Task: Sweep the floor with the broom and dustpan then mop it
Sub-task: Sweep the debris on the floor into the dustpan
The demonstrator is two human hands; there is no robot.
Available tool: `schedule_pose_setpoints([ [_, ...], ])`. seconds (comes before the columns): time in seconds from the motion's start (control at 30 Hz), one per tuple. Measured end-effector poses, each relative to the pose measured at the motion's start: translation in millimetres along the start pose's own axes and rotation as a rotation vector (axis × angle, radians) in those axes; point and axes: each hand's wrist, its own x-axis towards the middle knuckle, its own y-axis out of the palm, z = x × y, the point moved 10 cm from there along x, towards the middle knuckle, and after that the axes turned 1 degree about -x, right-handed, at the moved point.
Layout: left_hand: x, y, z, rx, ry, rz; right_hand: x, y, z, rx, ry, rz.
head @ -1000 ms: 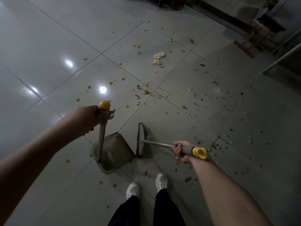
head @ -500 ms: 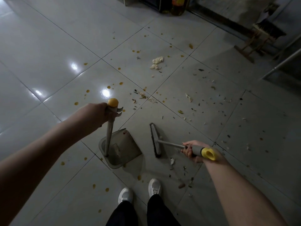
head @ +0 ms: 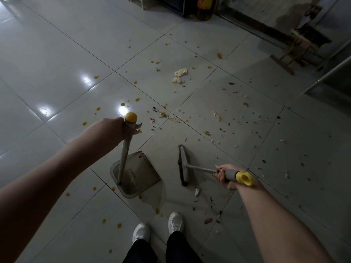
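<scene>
Fingers (head: 218, 175) of our right hand (head: 226, 176) wrap the broom (head: 183, 166) handle, our left hand (head: 112, 130) grips the dustpan (head: 146, 173) pole, pan near the bristles, so we judge short low strokes should push scraps (head: 197, 191) toward its lip.

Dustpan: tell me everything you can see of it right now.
The dustpan is a grey, translucent-looking plastic tray with a rounded back and a straight open lip facing the broom head, which lies apart from it. It is down at the tiled floor. A long pale pole rises from its back wall to a yellow cap; the left hand holds the pole just below the cap. Some pale debris lies inside.
</scene>
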Motion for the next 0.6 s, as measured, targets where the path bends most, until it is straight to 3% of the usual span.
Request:
schedule_pose_setpoints([
  [0.37,25,-33,12,-0.019,-0.016,-0.073,-32,-10,69,-0.074,-0.215,-0.093],
  [0.6,57,-75,20,-0.046,-0.013,-0.107,-56,74,114,0.047,-0.103,0.07],
])
